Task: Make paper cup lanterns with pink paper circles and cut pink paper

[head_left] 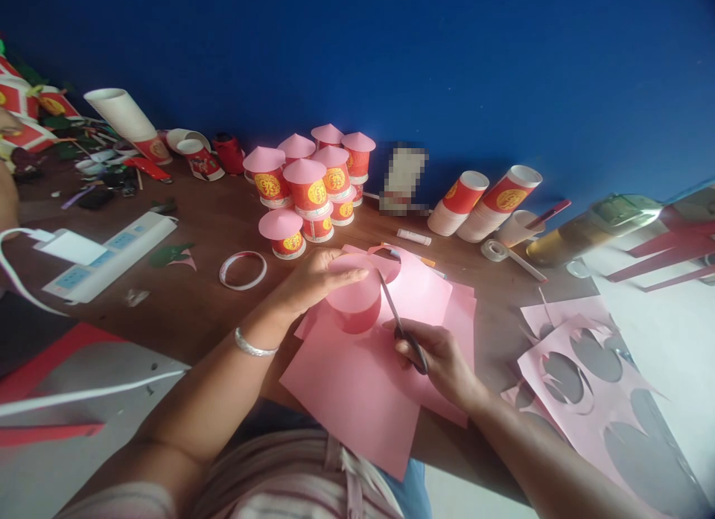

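Observation:
My left hand (316,281) pinches a round piece of pink paper (353,290) between thumb and fingers. In my right hand (439,355) is a pair of scissors (398,310), its fingers wrapped round the dark handles. The blades point up and away from me, with their tips at the right edge of the pink round. Below both hands lie large pink paper sheets (357,385), overlapping on the table. Behind the blades, the paper shows a curved cut-out. How far apart the blades stand is hard to see.
Red paper cups with pink cone tops (305,190) stand stacked beyond my left hand. Stacked cups (511,199), a tape roll (494,251) and a metal flask (592,228) are at right. Cut paper scraps (592,355) hang over the right edge. A power strip (112,258) lies left.

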